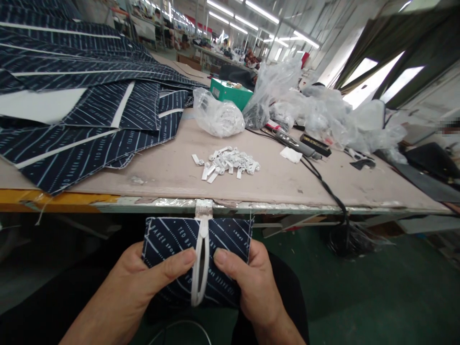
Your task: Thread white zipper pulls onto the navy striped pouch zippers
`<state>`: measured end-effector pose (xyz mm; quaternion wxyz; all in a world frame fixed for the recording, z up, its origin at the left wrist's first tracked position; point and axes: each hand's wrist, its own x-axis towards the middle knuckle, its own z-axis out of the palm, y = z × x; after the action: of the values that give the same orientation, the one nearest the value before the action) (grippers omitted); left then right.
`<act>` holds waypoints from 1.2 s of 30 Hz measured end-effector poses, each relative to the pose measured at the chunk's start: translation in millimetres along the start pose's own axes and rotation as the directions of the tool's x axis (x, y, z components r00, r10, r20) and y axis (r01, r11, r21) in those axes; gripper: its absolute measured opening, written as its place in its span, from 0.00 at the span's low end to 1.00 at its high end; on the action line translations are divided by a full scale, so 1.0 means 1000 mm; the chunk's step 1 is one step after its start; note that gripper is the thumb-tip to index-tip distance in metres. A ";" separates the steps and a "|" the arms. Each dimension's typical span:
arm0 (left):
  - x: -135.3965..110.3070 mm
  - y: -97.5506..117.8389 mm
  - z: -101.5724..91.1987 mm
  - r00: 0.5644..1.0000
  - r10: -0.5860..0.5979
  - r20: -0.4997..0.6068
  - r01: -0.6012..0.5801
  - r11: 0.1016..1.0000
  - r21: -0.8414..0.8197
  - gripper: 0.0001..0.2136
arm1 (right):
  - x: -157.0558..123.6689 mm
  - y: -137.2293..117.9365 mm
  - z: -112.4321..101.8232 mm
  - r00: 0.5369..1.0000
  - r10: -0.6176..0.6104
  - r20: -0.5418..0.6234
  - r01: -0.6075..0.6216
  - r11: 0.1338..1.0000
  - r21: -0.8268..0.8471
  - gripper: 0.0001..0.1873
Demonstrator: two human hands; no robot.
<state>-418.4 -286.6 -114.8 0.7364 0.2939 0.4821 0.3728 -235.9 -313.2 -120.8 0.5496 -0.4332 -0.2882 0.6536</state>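
A navy printed fabric piece (226, 249) with a white zipper (196, 287) down its middle is held just below the table's front edge. The zipper parts into a narrow loop beneath its white slider (204, 229). My left hand (143, 278) grips the fabric's left side, thumb pressed beside the zipper. On the other side, my right hand (251, 278) pinches the fabric with its thumb near the zipper. Both hands' other fingers are mostly hidden behind the cloth. Directly above the slider, a pale bracket (204, 209) is fixed at the table edge; whether they touch is unclear.
Small white zipper sliders (230, 163) lie heaped on the table (161, 177). Navy fabric panels (89, 143) are stacked at left. Behind are a plastic bag (218, 115), a green box (233, 93) and a grey tool (294, 143). Black cables (323, 184) hang over the edge.
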 end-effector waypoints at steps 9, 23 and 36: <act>0.004 0.007 0.005 0.985 -0.060 -0.165 0.063 0.998 0.014 0.22 | 0.000 -0.009 0.002 0.999 -0.044 0.024 0.046 0.993 -0.112 0.10; 0.013 0.017 0.019 0.956 0.074 -0.285 -0.057 0.996 0.067 0.18 | 0.007 -0.016 0.010 0.997 0.004 0.081 -0.006 1.000 0.026 0.12; 0.006 0.021 0.026 0.989 -0.084 -0.122 0.058 0.978 -0.198 0.23 | 0.000 -0.012 0.008 0.999 -0.022 0.026 0.025 0.991 -0.131 0.12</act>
<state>-398.3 -272.0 -91.0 0.7415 0.1784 0.5004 0.4098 -237.3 -309.7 -106.8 0.5241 -0.4568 -0.3425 0.6319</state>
